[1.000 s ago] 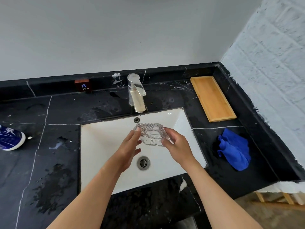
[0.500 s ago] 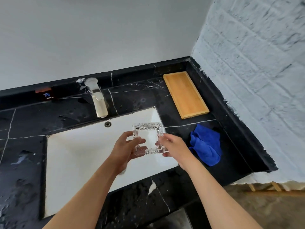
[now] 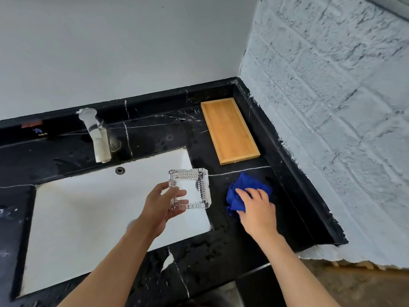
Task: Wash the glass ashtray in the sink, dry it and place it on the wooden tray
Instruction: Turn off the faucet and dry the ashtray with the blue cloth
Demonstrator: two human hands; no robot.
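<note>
A square ribbed glass ashtray (image 3: 194, 187) is held above the right end of the white sink (image 3: 88, 218) by my left hand (image 3: 161, 207), which grips its left side. My right hand (image 3: 256, 209) lies on a crumpled blue cloth (image 3: 247, 187) on the black counter right of the sink, fingers curled over it. The wooden tray (image 3: 230, 129) sits bare in the back right corner of the counter, behind the cloth.
A chrome faucet (image 3: 97, 138) stands behind the sink. The black marble counter (image 3: 199, 258) has wet patches near the front edge. A raised black ledge and a white brick wall (image 3: 332, 129) close off the right side.
My right hand has let go of the ashtray and moved right onto the blue cloth. The left hand alone keeps the ashtray. The view has swung to the right.
</note>
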